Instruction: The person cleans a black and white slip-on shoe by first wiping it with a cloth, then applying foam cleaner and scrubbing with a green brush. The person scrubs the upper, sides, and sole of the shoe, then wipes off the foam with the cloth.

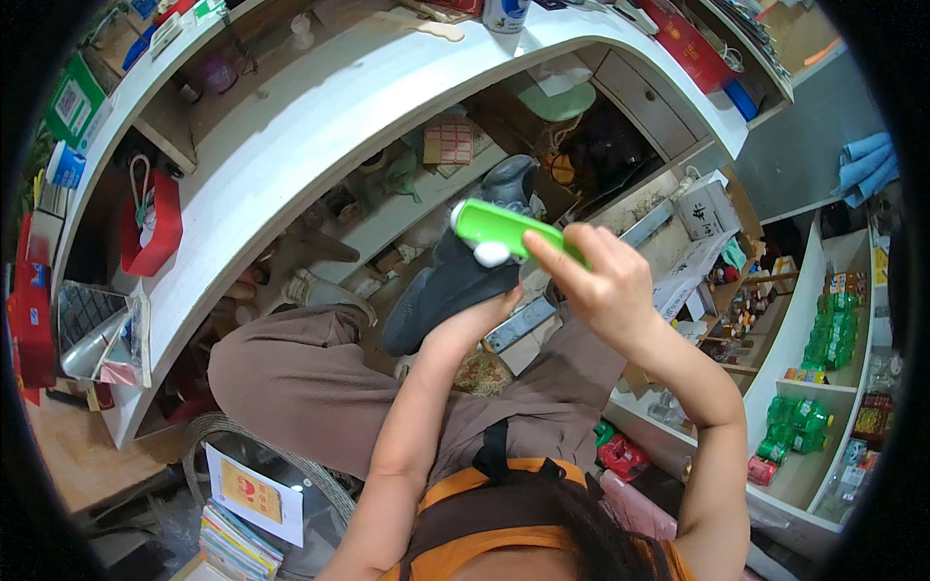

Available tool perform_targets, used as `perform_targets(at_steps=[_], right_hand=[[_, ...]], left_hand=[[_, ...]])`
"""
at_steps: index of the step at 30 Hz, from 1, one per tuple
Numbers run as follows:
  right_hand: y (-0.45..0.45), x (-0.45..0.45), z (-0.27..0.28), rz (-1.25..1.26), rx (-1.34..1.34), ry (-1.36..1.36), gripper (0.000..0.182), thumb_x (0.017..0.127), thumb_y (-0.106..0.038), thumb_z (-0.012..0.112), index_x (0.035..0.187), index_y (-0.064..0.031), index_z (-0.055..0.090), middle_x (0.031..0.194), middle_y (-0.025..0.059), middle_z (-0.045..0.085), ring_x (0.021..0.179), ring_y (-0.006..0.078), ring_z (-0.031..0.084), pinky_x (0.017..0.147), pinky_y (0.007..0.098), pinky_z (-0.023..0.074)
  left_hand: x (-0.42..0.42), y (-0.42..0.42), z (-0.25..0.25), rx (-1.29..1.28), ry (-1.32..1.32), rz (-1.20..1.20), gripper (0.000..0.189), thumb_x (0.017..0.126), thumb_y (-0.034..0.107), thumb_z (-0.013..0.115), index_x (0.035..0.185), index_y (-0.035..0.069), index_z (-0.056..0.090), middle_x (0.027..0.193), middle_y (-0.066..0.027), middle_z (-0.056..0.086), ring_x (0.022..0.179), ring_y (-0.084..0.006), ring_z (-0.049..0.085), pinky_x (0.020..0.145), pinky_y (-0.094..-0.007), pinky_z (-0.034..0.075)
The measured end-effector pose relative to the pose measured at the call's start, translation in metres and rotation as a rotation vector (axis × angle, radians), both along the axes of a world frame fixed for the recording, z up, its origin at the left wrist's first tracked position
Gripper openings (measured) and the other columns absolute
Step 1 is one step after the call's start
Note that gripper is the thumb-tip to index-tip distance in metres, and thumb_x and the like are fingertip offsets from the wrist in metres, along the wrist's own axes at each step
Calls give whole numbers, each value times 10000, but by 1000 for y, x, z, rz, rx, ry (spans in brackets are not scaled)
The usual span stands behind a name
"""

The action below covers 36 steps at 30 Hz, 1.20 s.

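Note:
A dark shoe (465,283) is held up above the lap, its toe pointing away towards the space beneath the counter. My left hand (483,309) is at the shoe's near end, the fingers mostly hidden inside or behind it. Above the shoe, my right hand (607,279) grips a bright green brush (505,225) by its handle. The brush's white bristle side faces the shoe; whether they touch I cannot tell. A white blob (492,253), maybe foam or part of the brush, shows at its lower edge.
A curved white counter (290,167) arches ahead, with cluttered shelves below. A red open box (151,232) sits on its left part. Opened cardboard cartons (708,210) stand at the right, beside shelves of green bottles (832,330). A glass-topped round table (290,472) is at the lower left.

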State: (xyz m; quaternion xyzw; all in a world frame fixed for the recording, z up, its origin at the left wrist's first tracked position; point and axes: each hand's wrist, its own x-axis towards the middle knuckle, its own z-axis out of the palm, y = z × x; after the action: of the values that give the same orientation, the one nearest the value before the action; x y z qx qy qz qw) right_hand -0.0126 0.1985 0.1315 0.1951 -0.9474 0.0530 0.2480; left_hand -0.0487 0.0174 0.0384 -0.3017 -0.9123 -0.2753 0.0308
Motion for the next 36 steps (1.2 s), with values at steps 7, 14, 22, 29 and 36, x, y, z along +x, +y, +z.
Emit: perform_targets(at_steps=[7,14,22,29,36], right_hand=[[-9,12,12,110,46,-29,308,825,-126,666,1124,-187,701,815,39,563,649,179,587,529,315,501],[-13,16,25,102,22,-151,431,767,-56,712,1179,-182,705,840,70,610,673,233,627,559,349,526],[-31,4,17,127,76,55,366,718,-110,675,1075,-161,738,806,38,567,648,185,580,541,305,505],[2,-20,14,6,181,261,408,776,-88,672,1171,-186,708,892,50,613,667,160,615,524,300,500],[-27,18,26,176,-76,-231,425,819,-74,694,1234,-159,671,789,60,551,637,199,617,530,339,521]], left_hand=[[1,0,-9,123,155,33,314,781,327,682,994,97,659,1003,-115,665,953,-307,640,853,-424,503],[-1,12,-8,165,139,23,399,788,357,698,1079,89,643,1055,-129,649,984,-318,631,869,-428,499],[13,11,-22,175,194,92,611,803,450,707,1245,51,571,1212,-165,597,1114,-341,573,957,-463,454],[13,7,10,361,-211,-9,623,842,505,655,1236,30,576,1172,-195,617,1158,-330,560,973,-412,447],[8,16,-13,226,-81,-49,586,881,518,626,1213,38,563,1220,-162,590,1192,-252,544,1018,-357,418]])
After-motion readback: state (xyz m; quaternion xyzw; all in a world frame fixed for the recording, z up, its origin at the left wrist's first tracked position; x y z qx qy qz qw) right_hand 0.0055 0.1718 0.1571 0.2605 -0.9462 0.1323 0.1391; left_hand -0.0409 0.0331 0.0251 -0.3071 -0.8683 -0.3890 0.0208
